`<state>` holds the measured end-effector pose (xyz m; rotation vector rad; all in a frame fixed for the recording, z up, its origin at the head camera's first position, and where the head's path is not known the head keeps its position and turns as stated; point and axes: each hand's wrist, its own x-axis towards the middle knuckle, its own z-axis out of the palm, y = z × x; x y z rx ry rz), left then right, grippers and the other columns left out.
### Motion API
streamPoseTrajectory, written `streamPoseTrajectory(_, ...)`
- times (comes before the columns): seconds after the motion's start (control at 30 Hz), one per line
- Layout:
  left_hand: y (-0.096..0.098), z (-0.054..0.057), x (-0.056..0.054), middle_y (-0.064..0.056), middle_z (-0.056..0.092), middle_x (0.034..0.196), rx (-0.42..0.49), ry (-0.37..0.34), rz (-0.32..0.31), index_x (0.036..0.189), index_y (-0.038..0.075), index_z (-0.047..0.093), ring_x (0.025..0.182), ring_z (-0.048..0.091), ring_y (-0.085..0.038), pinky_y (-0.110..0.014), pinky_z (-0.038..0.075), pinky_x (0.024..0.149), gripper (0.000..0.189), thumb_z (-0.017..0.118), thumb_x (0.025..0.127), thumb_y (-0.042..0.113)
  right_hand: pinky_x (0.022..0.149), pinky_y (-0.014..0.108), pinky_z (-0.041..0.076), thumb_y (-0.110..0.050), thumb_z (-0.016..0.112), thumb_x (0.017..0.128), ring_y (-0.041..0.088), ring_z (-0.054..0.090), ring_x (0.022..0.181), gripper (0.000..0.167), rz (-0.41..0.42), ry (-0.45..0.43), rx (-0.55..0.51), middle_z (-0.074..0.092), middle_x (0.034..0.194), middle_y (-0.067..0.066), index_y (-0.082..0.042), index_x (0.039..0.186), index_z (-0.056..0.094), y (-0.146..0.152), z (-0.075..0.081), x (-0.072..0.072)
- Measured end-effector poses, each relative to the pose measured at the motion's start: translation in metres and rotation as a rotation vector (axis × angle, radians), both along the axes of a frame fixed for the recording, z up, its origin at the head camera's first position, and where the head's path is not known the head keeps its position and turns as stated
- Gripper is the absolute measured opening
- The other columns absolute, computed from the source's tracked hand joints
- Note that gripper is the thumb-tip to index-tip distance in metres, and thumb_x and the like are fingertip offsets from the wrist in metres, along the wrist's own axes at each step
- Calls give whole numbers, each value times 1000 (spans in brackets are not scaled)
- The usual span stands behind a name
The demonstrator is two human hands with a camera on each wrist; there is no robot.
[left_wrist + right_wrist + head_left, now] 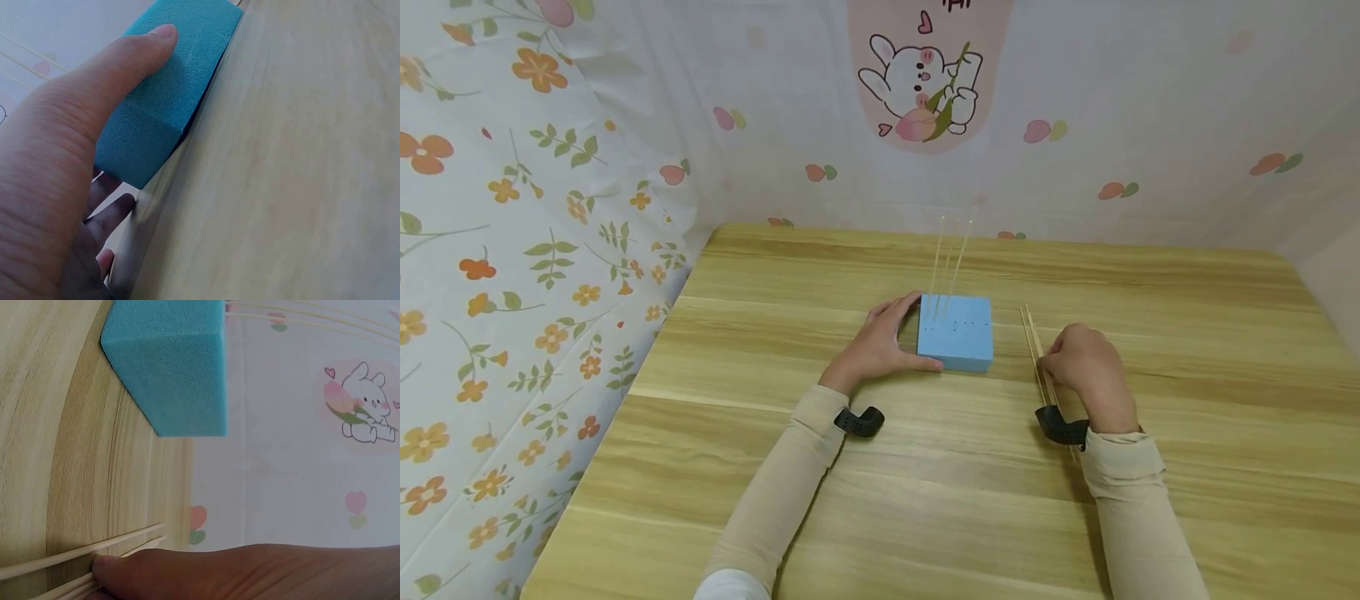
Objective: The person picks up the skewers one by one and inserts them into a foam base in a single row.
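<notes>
A light-blue foam block [962, 342] lies flat on the table, with a row of small holes in its top. Three thin bamboo skewers [958, 270] stand upright in its left part. My left hand [876, 343] holds the block from the left, its thumb on the front face [187, 62] and its fingers reaching round toward the back. To the right of the block, several loose skewers [81, 551] lie together on the table. Over them, my right hand [1086, 358] has its fingers curled, pinching at the skewers, the fingertips partly hidden.
The wood-grain table [955, 500] ends at the back against a white cloth [1075, 75] with a rabbit print. At the left hangs a flowered cloth [512, 250]. Black wrist mounts [861, 422] sit at both beige sleeves.
</notes>
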<state>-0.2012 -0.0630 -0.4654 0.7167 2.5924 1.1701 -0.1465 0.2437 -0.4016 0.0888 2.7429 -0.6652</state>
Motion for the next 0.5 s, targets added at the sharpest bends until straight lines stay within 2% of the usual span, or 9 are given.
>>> streamPoseTrajectory(0.23, 0, -1, 1, -3, 35, 166, 11, -3, 3, 165, 15, 23, 154, 24, -28, -48, 13, 126, 123, 92, 72, 54, 51, 30, 38, -12, 68, 91, 17, 48, 56, 28, -15, 32, 4, 52, 56, -2, -6, 63, 65, -3, -1, 2)
streamPoseTrajectory(0.5, 0, -2, 0, -3, 35, 166, 8, -1, 3, 165, 15, 24, 154, 23, -29, -49, 14, 126, 123, 92, 72, 55, 49, 29, 34, -8, 67, 87, 16, 43, 52, 37, -10, 57, 15, 44, 52, -4, -13, 54, 53, -4, -1, 3)
